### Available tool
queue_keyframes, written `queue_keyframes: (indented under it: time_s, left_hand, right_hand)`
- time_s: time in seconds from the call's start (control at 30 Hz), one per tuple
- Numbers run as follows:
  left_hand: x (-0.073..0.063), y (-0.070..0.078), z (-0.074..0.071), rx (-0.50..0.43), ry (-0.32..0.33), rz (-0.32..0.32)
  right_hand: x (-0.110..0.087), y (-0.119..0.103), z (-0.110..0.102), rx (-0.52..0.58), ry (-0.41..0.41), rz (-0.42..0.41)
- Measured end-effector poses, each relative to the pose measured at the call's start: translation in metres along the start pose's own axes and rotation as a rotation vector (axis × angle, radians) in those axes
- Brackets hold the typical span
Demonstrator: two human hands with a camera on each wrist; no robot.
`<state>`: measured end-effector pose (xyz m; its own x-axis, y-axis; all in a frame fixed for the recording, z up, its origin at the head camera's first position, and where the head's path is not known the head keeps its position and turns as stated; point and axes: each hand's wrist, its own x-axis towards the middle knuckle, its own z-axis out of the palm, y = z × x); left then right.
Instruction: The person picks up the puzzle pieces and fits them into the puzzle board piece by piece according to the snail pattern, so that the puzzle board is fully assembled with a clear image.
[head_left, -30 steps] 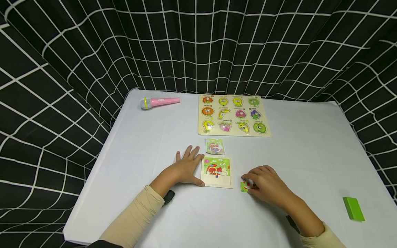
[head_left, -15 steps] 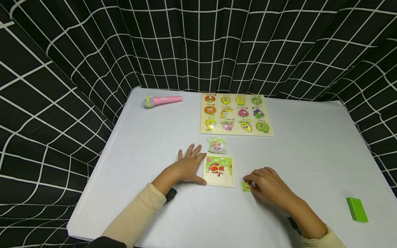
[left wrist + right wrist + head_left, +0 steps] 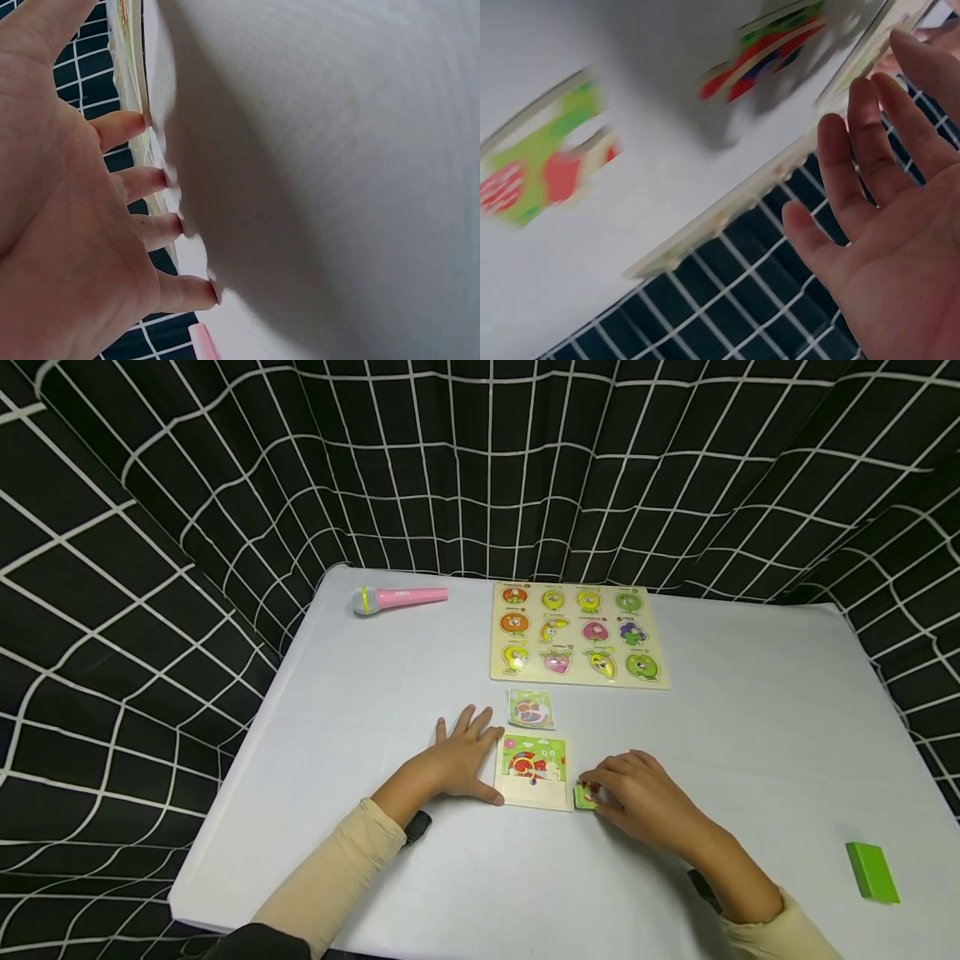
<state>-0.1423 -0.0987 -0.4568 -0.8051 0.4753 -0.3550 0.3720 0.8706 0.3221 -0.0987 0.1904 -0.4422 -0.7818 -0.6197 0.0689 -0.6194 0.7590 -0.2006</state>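
My left hand point(image 3: 459, 766) lies with fingers spread along the left edge of a wooden puzzle board point(image 3: 531, 793), its thumb and index fingertip touching that edge. The board holds a red-and-green picture with a bare wooden strip along the bottom. Just right of the board, my right hand point(image 3: 637, 793) pinches a small green-and-red puzzle piece point(image 3: 583, 797) between thumb and fingers. In the right wrist view, two more picture pieces appear on the white surface, a blurred left piece point(image 3: 551, 157) and a right piece point(image 3: 769, 49); the pinch itself is hidden there.
A picture card point(image 3: 531, 708) lies behind the puzzle board. Farther back is a fruit peg board point(image 3: 581, 635), with a pink toy microphone point(image 3: 405, 598) to its left. A green block point(image 3: 872, 872) lies at the far right of the white table point(image 3: 360, 693).
My right hand has moved left with the puzzle piece, bringing it close to the board's right edge. My left hand stays at the board. The head view has shifted slightly.
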Motion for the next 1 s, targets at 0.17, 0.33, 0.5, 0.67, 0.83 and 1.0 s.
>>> queue_keyframes:
  time_s: [0.17, 0.33, 0.5, 0.67, 0.83, 1.0]
  left_hand:
    - [0.001, -0.001, 0.0, 0.009, 0.002, 0.002]
    - [0.001, -0.001, -0.002, 0.009, 0.002, 0.001]
    - [0.0, 0.0, -0.003, 0.016, -0.006, -0.004]
    - [0.0, -0.001, -0.002, 0.025, -0.01, 0.001]
    - [0.0, 0.0, -0.002, 0.024, -0.013, 0.001]
    - [0.001, -0.001, -0.001, 0.025, -0.014, -0.005]
  right_hand:
    - [0.018, -0.013, 0.004, -0.002, 0.042, -0.065]
    - [0.038, -0.028, 0.01, -0.02, 0.056, -0.136]
    - [0.05, -0.038, 0.018, -0.029, 0.029, -0.181]
    - [0.055, -0.043, 0.023, -0.024, 0.057, -0.22]
    - [0.056, -0.045, 0.027, -0.019, 0.07, -0.228]
    - [0.058, -0.047, 0.029, -0.017, 0.065, -0.215]
